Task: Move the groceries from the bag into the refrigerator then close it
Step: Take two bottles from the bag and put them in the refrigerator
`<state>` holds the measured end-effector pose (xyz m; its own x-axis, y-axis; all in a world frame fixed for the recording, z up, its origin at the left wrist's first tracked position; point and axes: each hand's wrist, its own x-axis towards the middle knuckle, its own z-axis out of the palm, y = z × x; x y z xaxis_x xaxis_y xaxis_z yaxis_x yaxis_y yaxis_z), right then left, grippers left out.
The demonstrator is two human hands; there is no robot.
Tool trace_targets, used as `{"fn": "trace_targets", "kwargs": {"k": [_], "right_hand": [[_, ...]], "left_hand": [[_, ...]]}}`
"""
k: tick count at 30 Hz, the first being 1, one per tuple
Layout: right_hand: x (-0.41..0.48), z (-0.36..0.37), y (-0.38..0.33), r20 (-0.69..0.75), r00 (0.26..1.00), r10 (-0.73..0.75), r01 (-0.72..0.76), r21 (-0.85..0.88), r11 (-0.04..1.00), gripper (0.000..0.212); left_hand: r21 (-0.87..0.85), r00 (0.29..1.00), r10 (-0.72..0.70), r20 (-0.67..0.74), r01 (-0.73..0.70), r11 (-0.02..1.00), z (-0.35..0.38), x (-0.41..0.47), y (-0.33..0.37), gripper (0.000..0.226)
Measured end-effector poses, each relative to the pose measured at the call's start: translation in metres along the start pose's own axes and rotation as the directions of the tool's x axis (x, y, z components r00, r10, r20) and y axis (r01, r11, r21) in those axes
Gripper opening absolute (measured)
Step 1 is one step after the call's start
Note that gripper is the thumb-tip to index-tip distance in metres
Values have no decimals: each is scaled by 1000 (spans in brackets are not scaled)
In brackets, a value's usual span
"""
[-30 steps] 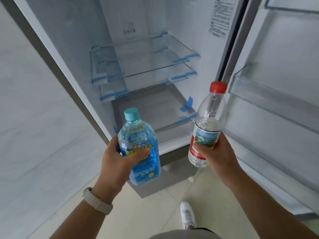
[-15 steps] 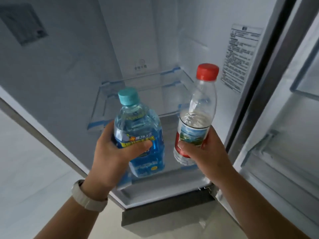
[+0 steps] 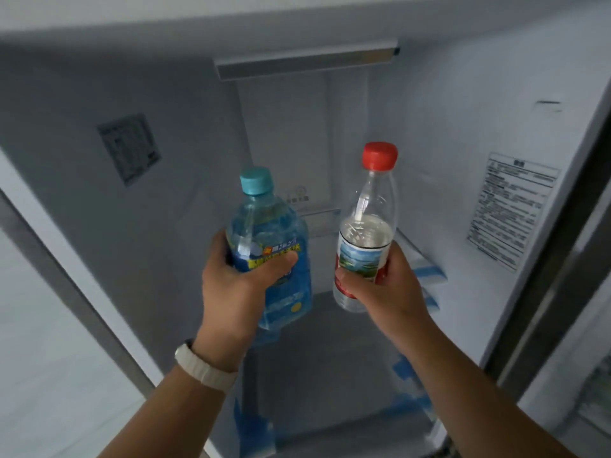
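My left hand (image 3: 231, 289) grips a blue bottle (image 3: 264, 233) with a teal cap and a yellow-and-blue label. My right hand (image 3: 383, 285) grips a clear water bottle (image 3: 367, 226) with a red cap and a red-and-green label. Both bottles are upright, side by side, held inside the open refrigerator (image 3: 185, 200) in its upper compartment. A glass shelf (image 3: 330, 332) lies just below the bottles. The grocery bag is out of view.
Blue tape strips (image 3: 426, 272) mark the shelf edges along the right wall and lower front. A light bar (image 3: 304, 62) runs across the fridge's back wall near the top. The open fridge door (image 3: 582, 325) stands at the right. A white wall is on the left.
Both hands have lifted the bottles higher and pushed them deeper into the fridge, from in front of the lower shelves up to the top compartment. My view has tilted upward.
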<state>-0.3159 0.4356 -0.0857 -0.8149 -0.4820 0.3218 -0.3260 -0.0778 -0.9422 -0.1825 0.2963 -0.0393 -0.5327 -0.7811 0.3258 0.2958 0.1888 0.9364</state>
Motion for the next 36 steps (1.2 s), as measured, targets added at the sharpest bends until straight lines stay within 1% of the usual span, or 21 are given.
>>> {"fn": "trace_targets", "kwargs": {"k": [3,9,13,17,20,26,29,32,34,36], "right_hand": [[16,15,0,-16,1000,-5,4,-48,999,44],[37,34,8,21,1000,10,-8,-86,996,39],[43,44,15,80,996,33,-26,-91,996,38],[48,54,21,117,992,46,-34,-101,994,41],[48,57,29,164,985,50,-32,-111,993,43],[48,55,40,199,977,72,-48,-123,991,47],[45,53,47,237,970,63,-29,-145,989,52],[44,46,51,295,952,76,-27,-164,986,55],[49,39,52,338,935,105,-39,-198,980,59],[55,34,53,365,920,140,-55,-234,971,63]], "left_hand": [[-16,997,15,-70,-16,1000,0,21,-7,51],[30,983,15,-184,-10,1000,0,44,-35,51],[45,985,24,-171,-16,999,6,46,-47,43],[25,980,30,-196,-26,999,11,45,-54,46],[71,977,56,-205,-43,997,10,48,-57,49],[123,993,31,-117,-16,992,1,47,-64,64],[122,1000,-7,-18,9,992,-10,40,-69,69],[148,996,-26,80,14,989,-22,32,-71,62],[160,988,-9,156,-16,987,-23,30,-71,58],[161,984,14,180,-43,986,-23,31,-72,56]]}}
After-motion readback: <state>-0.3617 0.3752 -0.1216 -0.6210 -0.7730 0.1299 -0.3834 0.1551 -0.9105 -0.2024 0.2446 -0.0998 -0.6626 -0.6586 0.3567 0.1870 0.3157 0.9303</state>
